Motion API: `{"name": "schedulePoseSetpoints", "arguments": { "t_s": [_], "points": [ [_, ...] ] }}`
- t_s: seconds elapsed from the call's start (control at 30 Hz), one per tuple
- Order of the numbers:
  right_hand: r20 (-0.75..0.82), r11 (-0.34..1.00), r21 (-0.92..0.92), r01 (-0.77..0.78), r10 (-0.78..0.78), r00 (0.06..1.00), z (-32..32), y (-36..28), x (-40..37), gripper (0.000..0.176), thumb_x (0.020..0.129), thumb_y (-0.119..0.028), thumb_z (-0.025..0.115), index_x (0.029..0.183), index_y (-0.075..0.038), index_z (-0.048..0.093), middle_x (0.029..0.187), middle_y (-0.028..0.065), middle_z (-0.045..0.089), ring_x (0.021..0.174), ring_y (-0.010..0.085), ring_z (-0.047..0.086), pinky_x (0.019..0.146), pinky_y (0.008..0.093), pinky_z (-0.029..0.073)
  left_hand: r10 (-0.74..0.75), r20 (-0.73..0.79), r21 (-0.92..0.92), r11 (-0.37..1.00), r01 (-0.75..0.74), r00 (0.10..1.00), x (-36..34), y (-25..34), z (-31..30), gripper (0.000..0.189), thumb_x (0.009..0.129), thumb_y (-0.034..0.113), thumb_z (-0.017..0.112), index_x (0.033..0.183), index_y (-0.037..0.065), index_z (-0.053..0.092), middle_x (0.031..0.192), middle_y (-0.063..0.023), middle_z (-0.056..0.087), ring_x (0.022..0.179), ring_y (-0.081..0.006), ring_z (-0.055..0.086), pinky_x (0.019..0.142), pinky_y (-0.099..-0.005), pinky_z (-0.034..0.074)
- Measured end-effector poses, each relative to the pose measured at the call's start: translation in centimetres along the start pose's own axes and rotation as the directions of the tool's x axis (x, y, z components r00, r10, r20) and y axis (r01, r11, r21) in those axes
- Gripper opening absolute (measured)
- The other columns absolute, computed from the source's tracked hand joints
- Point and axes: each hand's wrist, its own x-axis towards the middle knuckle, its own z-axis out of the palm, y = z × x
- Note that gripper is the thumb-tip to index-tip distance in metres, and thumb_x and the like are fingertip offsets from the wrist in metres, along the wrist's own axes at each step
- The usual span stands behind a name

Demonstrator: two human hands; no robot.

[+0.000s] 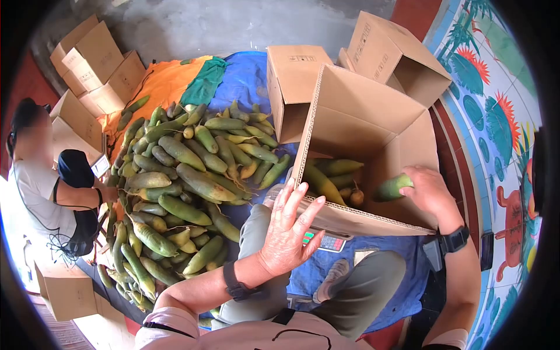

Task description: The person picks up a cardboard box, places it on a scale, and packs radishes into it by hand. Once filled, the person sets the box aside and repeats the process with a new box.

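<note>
An open cardboard box [373,216] stands before me on a scale [326,240], whose display and keys show below its near edge. Several green vegetables [335,167] lie in the box's left part. Inside the box at the right, my right hand [429,189] is closed round the end of one green vegetable [389,189]. My left hand [287,233] is raised beside the box's near left corner, fingers spread and holding nothing. Left of it lies a large heap of green vegetables [201,184].
A person [49,181] sits at the left edge of the heap. More cardboard boxes stand behind at the left [96,58], behind at the right [396,52] and at the lower left [67,294]. Blue and orange sheets [163,81] cover the floor. A painted wall [496,116] bounds the right.
</note>
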Motion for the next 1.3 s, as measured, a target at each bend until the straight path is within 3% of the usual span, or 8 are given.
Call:
{"name": "schedulePoseSetpoints", "arguments": {
  "t_s": [0.1,0.17,0.23,0.43,0.6,0.7,0.93,1.3],
  "points": [
    [-0.052,0.999,0.042,0.02,-0.018,0.998,1.5,0.4,0.5,0.035,0.079,-0.012,0.07,0.112,-0.006,0.06,0.101,0.0158,0.061,0.099,0.0343,0.058,0.087,0.0438,0.046,0.014,-0.015,0.011,1.0,-0.014,1.0,-0.1,-0.1,0.1,0.07,0.073,0.012,0.075,0.137,0.004,0.046,0.148,-0.0273,0.025,0.137,-0.0506,0.026,0.11,-0.0551,0.028],
    [-0.224,0.995,-0.016,0.103,-0.103,0.969,2.0,1.7,0.9,0.038,0.08,-0.006,0.066,0.117,-0.007,0.06,0.1,0.0156,0.061,0.099,0.0342,0.058,0.089,0.0433,0.046,0.049,-0.044,0.02,0.999,-0.048,0.998,-0.1,-0.4,0.3,0.071,0.073,0.01,0.075,0.137,0.004,0.045,0.147,-0.0271,0.025,0.136,-0.0512,0.027,0.11,-0.0554,0.029],
    [-0.278,0.998,-0.024,0.063,-0.067,0.958,0.7,1.3,0.2,0.035,0.08,-0.002,0.064,0.114,-0.006,0.06,0.101,0.0146,0.061,0.098,0.0337,0.059,0.087,0.0428,0.047,0.067,-0.041,0.027,0.997,-0.066,0.997,-0.1,-0.5,0.1,0.07,0.074,0.009,0.073,0.138,0.005,0.043,0.147,-0.0271,0.025,0.135,-0.0508,0.028,0.109,-0.0557,0.029],
    [-0.502,0.929,0.352,0.11,0.088,0.86,-1.2,-2.1,-5.2,0.016,0.083,-0.001,0.063,0.098,-0.002,0.063,0.09,0.0147,0.062,0.081,0.034,0.062,0.071,0.0403,0.05,0.044,-0.007,0.059,0.997,-0.043,0.999,-0.1,-0.5,0.3,0.073,0.075,0.008,0.073,0.14,0.005,0.04,0.148,-0.028,0.023,0.137,-0.0483,0.026,0.11,-0.0546,0.027],
    [-0.737,0.939,0.3,0.167,0.117,0.666,1.4,-3.4,-11.4,0.021,0.077,0.007,0.065,0.096,-0.001,0.063,0.084,0.0128,0.059,0.073,0.0288,0.061,0.066,0.0355,0.049,0.041,-0.027,0.084,0.996,-0.039,0.999,0.2,-0.3,0.3,0.075,0.075,0.006,0.07,0.142,0.005,0.037,0.149,-0.0304,0.02,0.137,-0.0485,0.025,0.112,-0.0534,0.026],
    [-0.772,0.956,0.262,0.129,0.128,0.623,5.0,-3.6,-14.8,0.023,0.075,0.007,0.065,0.097,-0.001,0.063,0.086,0.0131,0.06,0.074,0.0294,0.06,0.066,0.0362,0.049,0.043,-0.035,0.107,0.993,-0.039,0.998,0.0,-0.3,0.4,0.075,0.075,0.005,0.068,0.142,0.004,0.036,0.15,-0.0318,0.019,0.139,-0.0486,0.023,0.112,-0.0528,0.025],
    [-0.655,0.939,0.332,0.091,0.16,0.738,14.7,-4.3,-18.2,0.022,0.074,0.001,0.069,0.094,-0.003,0.063,0.087,0.0115,0.061,0.077,0.0304,0.06,0.069,0.0388,0.05,0.076,-0.064,0.141,0.988,-0.066,0.995,-0.4,-0.8,1.0,0.084,0.073,0.0,0.064,0.147,0.003,0.025,0.154,-0.0309,0.009,0.142,-0.0479,0.016,0.115,-0.0511,0.02],
    [-0.662,0.919,0.392,0.037,0.254,0.706,15.7,-4.0,-18.4,0.016,0.077,-0.002,0.068,0.092,-0.004,0.063,0.087,0.0111,0.061,0.078,0.03,0.061,0.07,0.0392,0.05,-0.035,-0.196,0.101,0.993,0.055,0.98,-0.1,-0.3,1.0,0.088,0.074,0.003,0.066,0.148,0.0,0.018,0.154,-0.0274,0.01,0.142,-0.0454,0.015,0.115,-0.05,0.018]
  ]
}}
